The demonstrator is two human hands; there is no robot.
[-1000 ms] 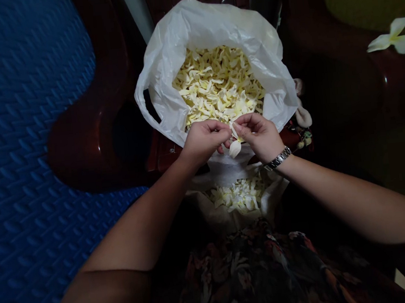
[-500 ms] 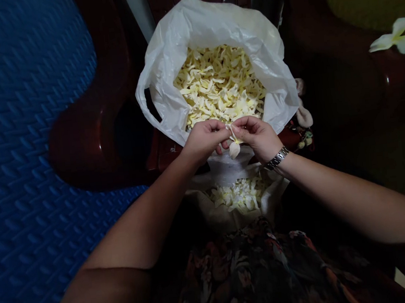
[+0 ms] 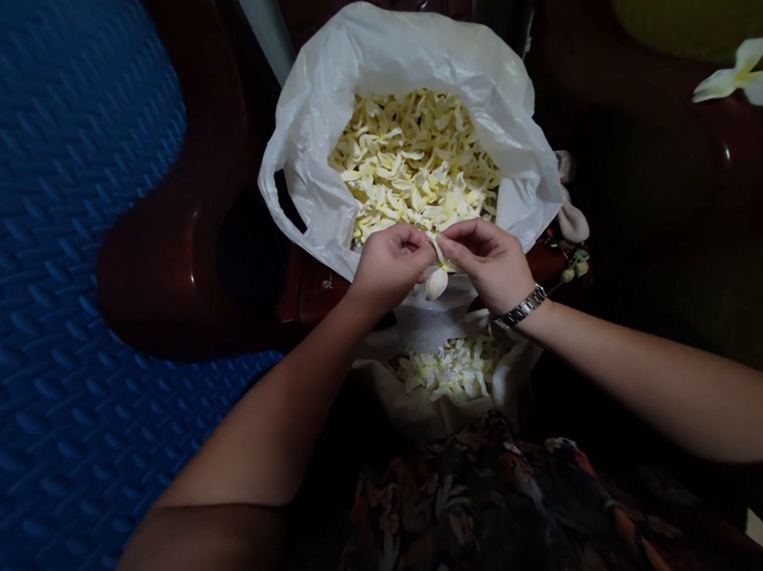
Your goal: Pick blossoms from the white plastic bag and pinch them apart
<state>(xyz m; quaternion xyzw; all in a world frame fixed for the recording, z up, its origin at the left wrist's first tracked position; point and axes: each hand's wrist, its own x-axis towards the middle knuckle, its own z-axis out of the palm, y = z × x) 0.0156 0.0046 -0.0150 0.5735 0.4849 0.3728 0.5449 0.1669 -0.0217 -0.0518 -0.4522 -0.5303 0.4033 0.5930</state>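
Both hands meet just near of the white plastic bag [image 3: 335, 100] of loose petals, left hand [image 3: 389, 262] and right hand [image 3: 484, 261] pinching one pale flower [image 3: 436, 280] between fingers, apparently mid-plucking; next likely calls for pulling a petal free.

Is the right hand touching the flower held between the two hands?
Touching. The head view shows the right hand's fingertips pinched on the flower, opposite the left hand.
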